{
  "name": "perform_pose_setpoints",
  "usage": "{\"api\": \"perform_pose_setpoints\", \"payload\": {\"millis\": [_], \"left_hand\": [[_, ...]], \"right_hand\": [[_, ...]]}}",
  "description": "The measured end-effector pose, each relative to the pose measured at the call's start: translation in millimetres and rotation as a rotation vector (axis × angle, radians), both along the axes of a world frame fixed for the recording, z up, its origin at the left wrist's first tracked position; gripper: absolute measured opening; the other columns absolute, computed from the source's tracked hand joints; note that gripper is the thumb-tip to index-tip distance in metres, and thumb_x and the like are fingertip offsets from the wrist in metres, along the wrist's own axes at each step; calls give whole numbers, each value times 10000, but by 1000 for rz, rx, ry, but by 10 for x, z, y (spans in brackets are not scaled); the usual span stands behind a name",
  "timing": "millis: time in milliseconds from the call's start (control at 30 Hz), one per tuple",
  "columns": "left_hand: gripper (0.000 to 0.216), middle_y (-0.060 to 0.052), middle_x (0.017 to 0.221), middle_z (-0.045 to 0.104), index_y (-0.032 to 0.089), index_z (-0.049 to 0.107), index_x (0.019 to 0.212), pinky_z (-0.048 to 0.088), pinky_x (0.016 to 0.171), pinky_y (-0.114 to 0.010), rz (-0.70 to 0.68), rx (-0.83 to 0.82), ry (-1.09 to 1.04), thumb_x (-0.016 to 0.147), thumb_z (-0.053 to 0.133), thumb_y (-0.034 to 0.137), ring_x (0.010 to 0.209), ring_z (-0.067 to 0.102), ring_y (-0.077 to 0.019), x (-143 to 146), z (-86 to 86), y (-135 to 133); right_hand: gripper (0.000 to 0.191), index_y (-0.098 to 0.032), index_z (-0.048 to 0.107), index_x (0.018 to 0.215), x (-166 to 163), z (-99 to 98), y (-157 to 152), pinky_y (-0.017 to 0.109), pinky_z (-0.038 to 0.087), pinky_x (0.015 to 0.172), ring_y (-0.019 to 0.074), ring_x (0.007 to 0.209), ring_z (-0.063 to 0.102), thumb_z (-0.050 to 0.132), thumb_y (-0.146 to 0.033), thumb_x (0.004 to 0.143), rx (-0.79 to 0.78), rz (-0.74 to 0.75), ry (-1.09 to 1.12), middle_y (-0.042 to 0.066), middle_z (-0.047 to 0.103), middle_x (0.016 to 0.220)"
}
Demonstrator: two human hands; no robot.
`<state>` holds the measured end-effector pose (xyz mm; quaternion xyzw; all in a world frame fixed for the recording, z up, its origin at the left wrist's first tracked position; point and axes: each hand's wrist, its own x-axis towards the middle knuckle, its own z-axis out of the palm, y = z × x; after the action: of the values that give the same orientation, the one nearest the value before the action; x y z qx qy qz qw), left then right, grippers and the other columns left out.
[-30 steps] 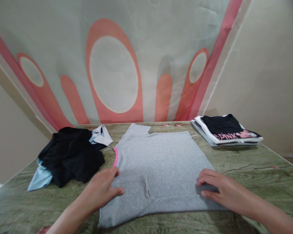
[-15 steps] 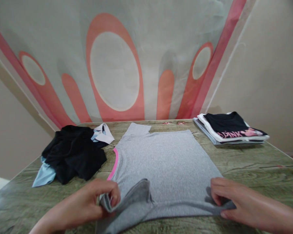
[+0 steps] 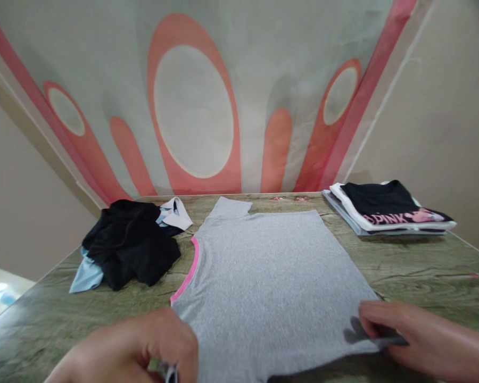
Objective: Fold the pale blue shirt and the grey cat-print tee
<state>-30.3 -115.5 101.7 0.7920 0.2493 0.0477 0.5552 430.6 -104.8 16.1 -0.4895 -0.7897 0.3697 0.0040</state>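
Note:
A grey T-shirt with a pink-trimmed neckline on its left side lies spread on the wood-grain table. My left hand, at the lower left, is closed in a pinch on the shirt's near left part; a bit of grey cloth shows below its fingers. At the near right corner my right hand pinches the shirt's edge between thumb and fingers. The near edge between the hands is lifted a little and partly runs out of the picture.
A loose heap of black clothing with light blue and white parts lies at the left. Folded shirts are stacked at the back right, a black one with pink print on top. A patterned wall stands behind the table.
The shirt's folded-over near left part has been opened out and its pulled-back flap is gone. My left hand came nearer to me; my right hand shifted slightly right. The view turned slightly.

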Motion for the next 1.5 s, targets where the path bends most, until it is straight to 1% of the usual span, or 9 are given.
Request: {"api": "perform_pose_setpoints", "payload": {"millis": [133, 300, 367, 467, 633, 833, 1133, 1300, 1500], "left_hand": [[91, -13, 766, 680, 184, 685, 807, 448, 648, -220, 364, 56, -51, 774, 728, 257, 708, 600, -139, -1, 241, 650], [374, 24, 770, 603, 173, 608, 984, 395, 566, -194, 937, -54, -125, 695, 773, 343, 629, 528, -95, 23, -200, 1497], [423, -8, 798, 595, 148, 565, 1011, 423, 561, -223, 998, -86, -84, 725, 728, 412, 628, 544, -113, 1, -411, 1599], [500, -36, 834, 602, 146, 505, 1067, 456, 565, -264, 1015, -109, -22, 729, 706, 454, 644, 580, -147, -127, -603, 1452], [604, 9, 756, 573, 168, 393, 1265, 442, 548, -267, 891, 55, 252, 830, 553, 555, 638, 575, -181, -351, -638, 852], [652, 34, 743, 509, 172, 453, 1299, 413, 645, -266, 844, 289, 468, 785, 560, 559, 702, 536, -191, -330, -691, 433], [614, 46, 701, 486, 153, 511, 1239, 367, 590, -247, 704, 156, 460, 774, 612, 542, 651, 501, -169, -444, -681, 627], [708, 47, 708, 502, 154, 425, 1338, 362, 547, -234, 870, 56, 228, 795, 600, 572, 604, 484, -142, -202, -683, 977], [544, -21, 987, 627, 186, 607, 1180, 479, 730, -246, 926, -126, -21, 702, 761, 395, 839, 604, -164, 54, -675, 1052]], "right_hand": [[170, -232, 620, 840, 33, 43, 117, 262, 410, 712, 181, 804, 594, 525, -114, 762, 28, -71, 63, -1, 661, 840], [255, -224, 661, 894, 110, -96, 354, 286, 438, 735, 225, 842, 601, 577, -456, 831, 159, -334, 174, 19, 677, 865], [351, -223, 675, 906, 172, -184, 432, 287, 438, 702, 232, 817, 598, 591, -547, 801, 161, -424, 190, 15, 675, 833], [452, -227, 700, 971, 279, -269, 484, 278, 431, 627, 227, 752, 589, 650, -601, 724, 75, -492, 217, 10, 674, 787], [458, -193, 707, 938, 385, -276, 452, 244, 400, 552, 193, 692, 560, 709, -575, 685, -207, -429, 383, 16, 648, 756], [390, -178, 690, 870, 368, -273, 451, 237, 386, 574, 164, 678, 523, 710, -539, 725, -219, -433, 421, 9, 614, 735], [394, -180, 699, 878, 278, -249, 463, 265, 441, 691, 199, 790, 576, 740, -530, 702, -178, -498, 480, 28, 674, 847], [450, -177, 704, 974, 220, -222, 447, 316, 468, 794, 244, 906, 611, 740, -542, 713, -271, -499, 596, 63, 703, 946], [418, -171, 705, 913, 185, -188, 431, 291, 471, 731, 207, 814, 609, 721, -547, 732, -259, -517, 599, 45, 696, 874]]}}
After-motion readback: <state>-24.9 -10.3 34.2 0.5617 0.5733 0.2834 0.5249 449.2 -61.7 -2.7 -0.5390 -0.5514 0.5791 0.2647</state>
